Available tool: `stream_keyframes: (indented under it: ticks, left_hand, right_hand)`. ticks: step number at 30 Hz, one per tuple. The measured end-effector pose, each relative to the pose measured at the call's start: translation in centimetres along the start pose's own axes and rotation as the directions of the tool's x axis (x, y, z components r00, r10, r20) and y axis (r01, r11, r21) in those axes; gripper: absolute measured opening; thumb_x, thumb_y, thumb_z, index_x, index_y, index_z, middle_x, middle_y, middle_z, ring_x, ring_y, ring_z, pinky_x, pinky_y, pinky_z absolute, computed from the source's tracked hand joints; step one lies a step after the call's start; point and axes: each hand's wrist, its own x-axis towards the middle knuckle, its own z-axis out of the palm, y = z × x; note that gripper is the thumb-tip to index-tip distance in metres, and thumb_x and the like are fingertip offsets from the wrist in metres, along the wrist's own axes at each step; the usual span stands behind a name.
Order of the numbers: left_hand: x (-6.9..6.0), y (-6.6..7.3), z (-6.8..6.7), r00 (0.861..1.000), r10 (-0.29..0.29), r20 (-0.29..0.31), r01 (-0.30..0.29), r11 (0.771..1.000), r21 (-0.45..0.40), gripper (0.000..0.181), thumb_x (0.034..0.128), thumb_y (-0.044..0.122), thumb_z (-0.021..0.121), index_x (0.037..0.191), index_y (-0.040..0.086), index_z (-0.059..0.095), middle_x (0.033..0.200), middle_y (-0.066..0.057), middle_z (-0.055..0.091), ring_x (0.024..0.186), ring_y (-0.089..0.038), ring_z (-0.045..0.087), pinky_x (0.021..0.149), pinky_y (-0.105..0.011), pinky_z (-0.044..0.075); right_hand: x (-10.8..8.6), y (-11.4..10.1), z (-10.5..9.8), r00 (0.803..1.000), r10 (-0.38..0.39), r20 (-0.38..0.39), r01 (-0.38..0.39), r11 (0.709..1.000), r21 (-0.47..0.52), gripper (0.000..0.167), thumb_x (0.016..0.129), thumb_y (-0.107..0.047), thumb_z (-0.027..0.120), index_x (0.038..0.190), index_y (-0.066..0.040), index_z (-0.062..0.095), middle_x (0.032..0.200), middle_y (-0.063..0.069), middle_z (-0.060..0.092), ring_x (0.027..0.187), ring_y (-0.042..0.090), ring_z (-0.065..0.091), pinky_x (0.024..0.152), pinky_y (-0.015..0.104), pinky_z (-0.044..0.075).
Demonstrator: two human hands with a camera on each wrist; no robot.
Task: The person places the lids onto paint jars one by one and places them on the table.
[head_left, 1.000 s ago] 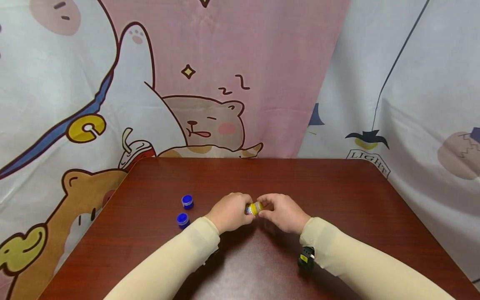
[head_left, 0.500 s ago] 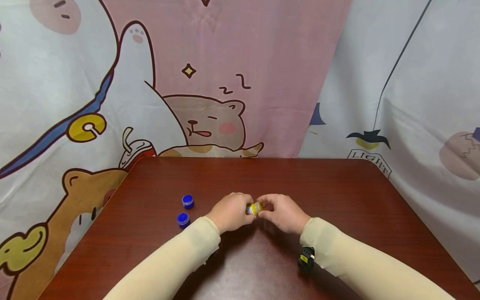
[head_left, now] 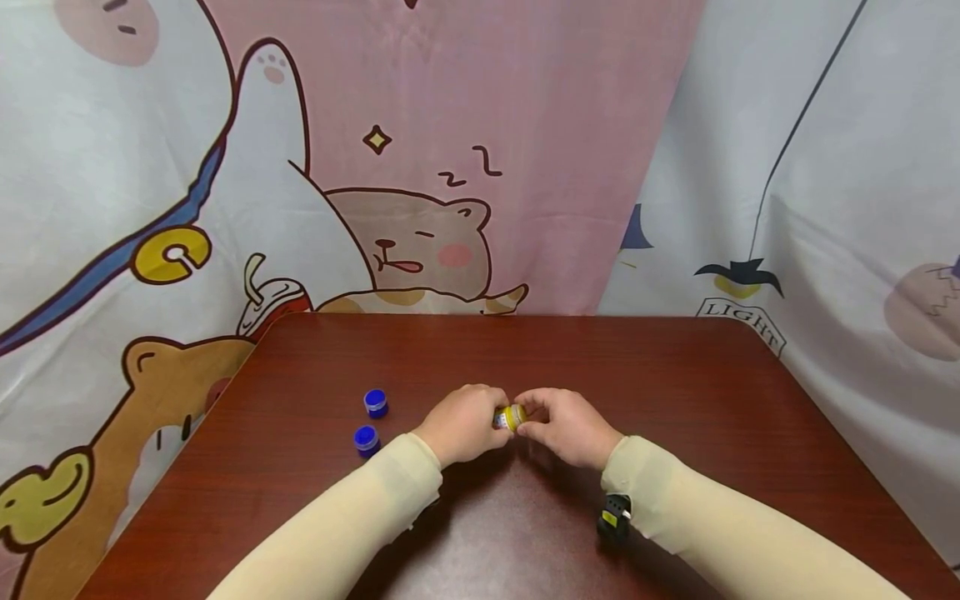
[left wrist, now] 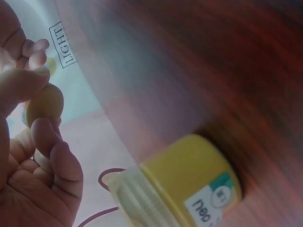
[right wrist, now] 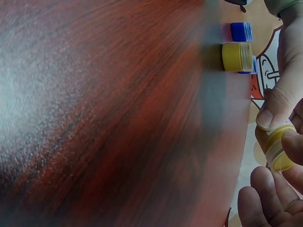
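Observation:
In the head view my left hand [head_left: 461, 425] grips a small yellow paint jar [head_left: 510, 417] by its body, tilted above the table. From the right, my right hand [head_left: 572, 427] pinches the clear-rimmed lid end between thumb and fingers. The left wrist view shows the jar's yellow base [left wrist: 47, 105] between left thumb and fingers. In the right wrist view the lid [right wrist: 280, 161] faces the right fingers. A second yellow paint jar [left wrist: 189, 175], with a clear lid and white label, stands on the table; my left arm hides it in the head view.
Two blue jars, one farther back [head_left: 376, 403] and one nearer [head_left: 367, 440], stand left of my left forearm on the brown table [head_left: 637, 367]. A printed cartoon cloth [head_left: 555, 167] hangs behind the table's back edge.

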Motion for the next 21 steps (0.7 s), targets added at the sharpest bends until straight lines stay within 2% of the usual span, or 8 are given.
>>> stream_keyframes:
  ticks: [21]
  left_hand:
    - [0.15, 0.18, -0.11, 1.000, 0.009, 0.008, -0.009, 1.000, -0.007, 0.030, 0.0890, 0.034, 0.084, 0.108, 0.013, 0.074, 0.094, 0.003, 0.070, 0.081, -0.010, 0.060, 0.077, -0.028, 0.054]
  right_hand:
    - [-0.17, 0.29, 0.01, 1.000, 0.003, -0.016, -0.003, 1.000, -0.010, 0.029, 0.093, -0.016, 0.081, 0.119, -0.009, 0.073, 0.099, -0.002, 0.074, 0.088, 0.010, 0.067, 0.079, 0.029, 0.056]
